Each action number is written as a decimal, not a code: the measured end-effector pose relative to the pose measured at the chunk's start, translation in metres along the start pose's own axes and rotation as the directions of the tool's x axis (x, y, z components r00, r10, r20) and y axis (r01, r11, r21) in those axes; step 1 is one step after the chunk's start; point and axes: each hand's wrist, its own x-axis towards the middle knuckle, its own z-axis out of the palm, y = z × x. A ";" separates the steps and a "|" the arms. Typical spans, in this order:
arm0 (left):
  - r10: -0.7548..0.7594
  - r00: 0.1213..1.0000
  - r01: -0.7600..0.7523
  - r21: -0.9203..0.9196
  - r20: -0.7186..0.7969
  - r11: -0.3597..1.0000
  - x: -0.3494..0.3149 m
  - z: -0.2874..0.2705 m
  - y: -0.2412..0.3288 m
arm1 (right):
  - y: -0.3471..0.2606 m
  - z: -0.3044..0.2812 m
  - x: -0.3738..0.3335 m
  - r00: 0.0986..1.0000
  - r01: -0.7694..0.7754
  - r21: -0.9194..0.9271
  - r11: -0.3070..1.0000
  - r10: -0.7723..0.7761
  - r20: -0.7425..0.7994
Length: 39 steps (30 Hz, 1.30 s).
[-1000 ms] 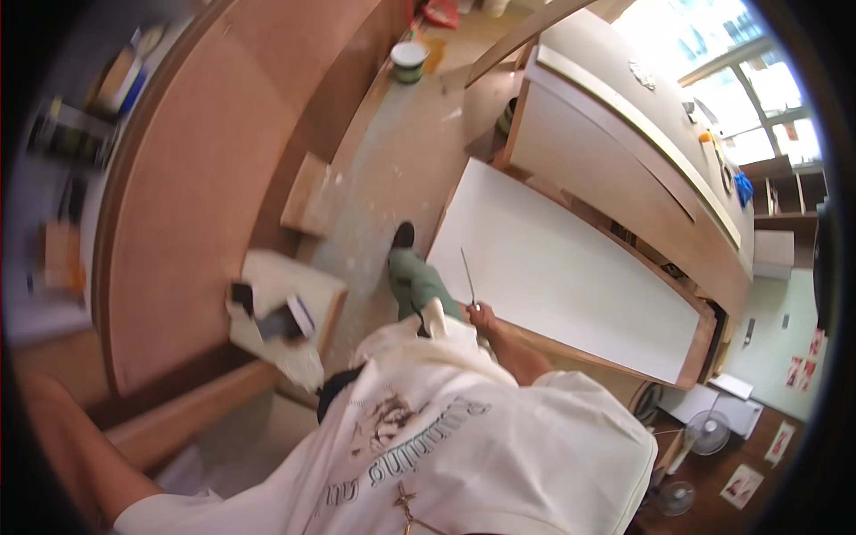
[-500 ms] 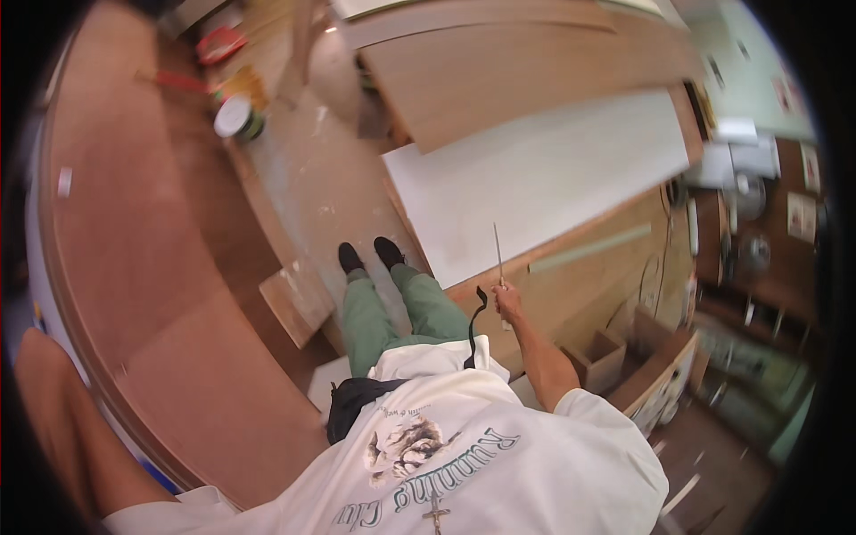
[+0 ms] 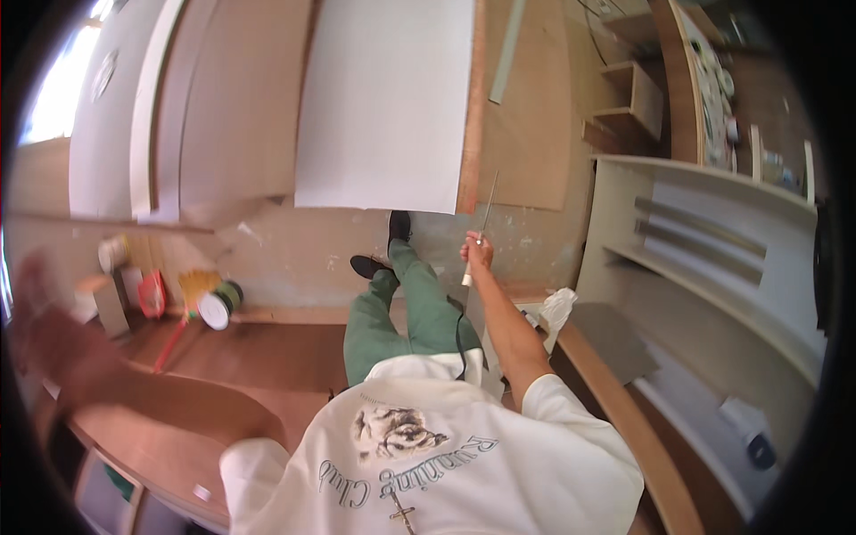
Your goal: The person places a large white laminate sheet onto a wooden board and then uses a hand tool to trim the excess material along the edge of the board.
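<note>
- Floor [image 3: 312,245], tan with pale marks, lies below the right grip and runs to both sides of it.
- Shelf unit [image 3: 624,192], pale and open-fronted, is well apart from the right grip, on its right side.
- White-surfaced panel [image 3: 388,107], edged with wood along its right side, lies beyond the right grip and a little to its left.
- Brown board [image 3: 241,107] stands farther left of the right grip, alongside the white-surfaced panel.
- Reddish-brown panel [image 3: 169,450] lies nearer the body than the left grip, and to its right.
- Wooden box [image 3: 646,98], open and divided, is well beyond the right grip, to its right.
- Pale green strip [image 3: 506,53] lies straight beyond the right grip.
- Paint can [image 3: 218,308], tipped over with its white end showing, is to the right of the left grip.
- Plastic bag [image 3: 559,308], white and crumpled, is to the right of the right grip and nearer the body.
- Left grip [image 3: 58,339] is stretched out far to the side and blurred; whether its fingers are spread or pressed together cannot be told.
- Right grip [image 3: 478,251] is curled around the thin rod.
- Thin rod [image 3: 489,203] juts forward from the right grip, leaning slightly right; its white handle end shows on the body side.
</note>
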 end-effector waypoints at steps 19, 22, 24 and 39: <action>-0.928 0.164 0.574 0.733 0.333 0.365 -0.406 0.076 -0.601 | 0.114 0.133 0.125 0.886 0.160 0.435 0.886 0.065 -0.459; -0.893 0.244 0.406 0.797 0.377 0.447 -0.405 0.083 -0.603 | 0.118 0.139 0.141 0.881 0.205 0.512 0.834 0.071 -0.468; -0.844 0.332 0.373 0.764 0.420 0.527 -0.402 0.084 -0.612 | 0.115 0.142 0.155 0.870 0.222 0.529 0.819 0.079 -0.487; -0.920 0.214 0.542 0.743 0.329 0.392 -0.419 0.110 -0.577 | 0.107 0.107 0.177 0.840 0.224 0.372 0.901 0.014 -0.542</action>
